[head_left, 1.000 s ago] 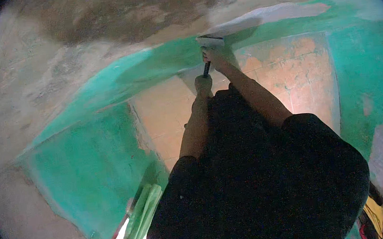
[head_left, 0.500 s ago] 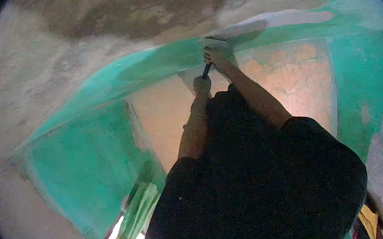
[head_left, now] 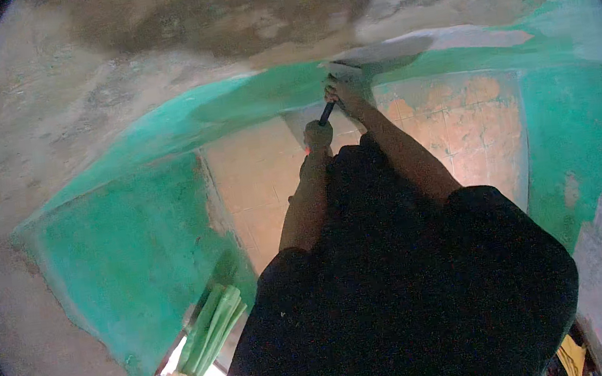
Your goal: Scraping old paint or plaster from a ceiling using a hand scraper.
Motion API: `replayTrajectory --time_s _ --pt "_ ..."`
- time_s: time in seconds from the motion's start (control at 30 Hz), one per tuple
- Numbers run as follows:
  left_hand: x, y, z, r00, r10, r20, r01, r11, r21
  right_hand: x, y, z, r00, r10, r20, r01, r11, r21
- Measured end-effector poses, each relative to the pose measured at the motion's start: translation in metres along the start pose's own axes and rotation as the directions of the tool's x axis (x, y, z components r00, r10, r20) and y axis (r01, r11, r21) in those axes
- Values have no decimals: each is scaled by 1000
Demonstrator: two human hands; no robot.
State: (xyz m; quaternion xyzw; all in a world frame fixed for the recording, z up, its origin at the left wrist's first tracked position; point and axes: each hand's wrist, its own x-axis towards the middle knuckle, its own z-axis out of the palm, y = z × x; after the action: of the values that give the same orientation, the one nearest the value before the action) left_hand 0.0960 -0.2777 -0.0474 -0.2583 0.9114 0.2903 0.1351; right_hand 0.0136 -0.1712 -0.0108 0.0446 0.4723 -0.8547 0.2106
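A scraper with a flat, wide blade and a dark handle is held in both my hands. My right hand grips it high, just below the blade. Lower down, my left hand is wrapped round the handle's other end, where a small reddish spot shows. The blade lies at the upper edge of the green painted band, close to the bare grey surface; whether it touches cannot be seen. My fingers hide part of the tool.
Beyond the green band spreads a stained grey surface. A pale scraped strip runs to the right. Below are peach tiles and green wall areas with bare patches. A tied green curtain hangs beside a bright opening at lower left.
The blade has tilted, so more of its flat face shows. Both hands keep their hold and have shifted only slightly; the whole view has moved a little.
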Motion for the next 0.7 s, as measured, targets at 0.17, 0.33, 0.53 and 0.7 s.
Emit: replayTrajectory --time_s 0.17,0.33,0.53,0.7 --pt "-6 13 -14 998 7 57 -8 1000 25 12 17 -29 983 51 177 -109 935 338" --pt "-16 24 -25 982 -131 137 122 990 72 9 22 -23 985 78 153 -109 974 201" --pt "-9 16 -17 996 -67 60 69 997 -37 0 7 -14 989 146 -24 -140 977 161" --pt "5 -15 17 989 71 128 -81 994 74 -9 -14 2 976 217 15 -210 922 324"
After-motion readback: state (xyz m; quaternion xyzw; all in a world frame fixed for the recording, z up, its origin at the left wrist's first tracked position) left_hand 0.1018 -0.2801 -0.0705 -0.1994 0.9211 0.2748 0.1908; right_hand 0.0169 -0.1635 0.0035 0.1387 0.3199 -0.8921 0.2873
